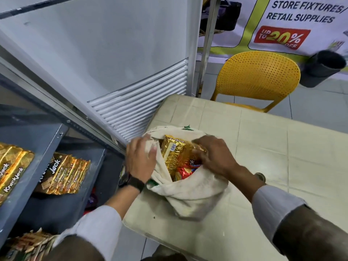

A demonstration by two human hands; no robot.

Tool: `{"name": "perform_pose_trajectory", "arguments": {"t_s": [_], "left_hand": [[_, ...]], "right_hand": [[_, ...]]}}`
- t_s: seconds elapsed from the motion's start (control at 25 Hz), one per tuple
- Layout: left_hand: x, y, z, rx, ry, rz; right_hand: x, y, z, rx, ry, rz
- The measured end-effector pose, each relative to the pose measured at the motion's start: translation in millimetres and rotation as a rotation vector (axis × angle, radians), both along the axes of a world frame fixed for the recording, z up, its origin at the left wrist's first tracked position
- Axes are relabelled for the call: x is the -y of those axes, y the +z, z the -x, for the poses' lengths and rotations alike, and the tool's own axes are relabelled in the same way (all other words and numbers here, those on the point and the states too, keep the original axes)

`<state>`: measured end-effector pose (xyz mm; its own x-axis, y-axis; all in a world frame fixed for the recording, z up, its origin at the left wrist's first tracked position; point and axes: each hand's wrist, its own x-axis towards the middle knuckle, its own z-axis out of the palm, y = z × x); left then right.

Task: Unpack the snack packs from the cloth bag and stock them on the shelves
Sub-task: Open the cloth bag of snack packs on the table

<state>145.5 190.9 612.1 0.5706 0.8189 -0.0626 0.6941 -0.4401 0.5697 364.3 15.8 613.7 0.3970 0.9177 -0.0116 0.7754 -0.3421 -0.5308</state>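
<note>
2 hands were at the mouth of the cloth bag (188,193), which lay slumped on the cream table (263,147) near its left edge. The left hand (140,161) had its fingers closed on the left rim of the bag, pulling the cloth aside; a dark watch (131,182) sat on that wrist. The right hand (212,155) reached into the opening with its fingers curled around a gold snack pack (197,149), though the fingertips were partly hidden by the wrapper. 1 more gold pack (172,157), with a white barcode label facing up, stood tilted inside the bag, touching the held one, and a red pack (186,171) lay beneath both. To the left, the grey shelves (43,147) held stocked gold packs: a row on the upper level (13,166), a leaning row on the level below (66,176), and further packs at the bottom left corner (28,245), blurred. A white louvred cabinet (131,81) stood behind the bag. A yellow chair (258,76) stood beyond the table's far edge, with a dark bin (323,66) near it beneath a sale banner (293,21).
</note>
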Motion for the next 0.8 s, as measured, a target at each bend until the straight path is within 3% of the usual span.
{"name": "perform_pose_trajectory", "arguments": {"t_s": [0.04, 0.12, 0.2, 0.36, 0.44, 0.6, 0.8], "left_hand": [[24.7, 7.4, 10.4, -0.011, -0.202, 0.044], [69.7, 15.7, 31.5, -0.265, -0.535, 0.229], [99.1, 9.5, 51.9, -0.401, -0.657, 0.147], [143.2, -6.6, 76.5, -0.288, -0.72, -0.166], [157.6, -18.7, 84.4, -0.288, -0.738, -0.223], [164.5, -27.5, 91.5, -0.321, -0.719, -0.204], [169.5, -23.1, 100.8, -0.36, -0.646, -0.071]], "right_hand": [[17.0, 5.8, 8.6, 0.024, 0.153, 0.02], [51.3, 10.7, 19.4, 0.094, 0.3, 0.116], [82.9, 11.8, 26.1, 0.184, 0.29, 0.071], [134.2, 6.8, 46.2, 0.256, 0.263, -0.077], [154.8, -5.2, 55.1, 0.226, 0.262, 0.0], [172.6, -20.0, 64.0, 0.186, 0.17, 0.348], [162.7, -8.8, 69.0, 0.157, 0.041, 0.46]]}}
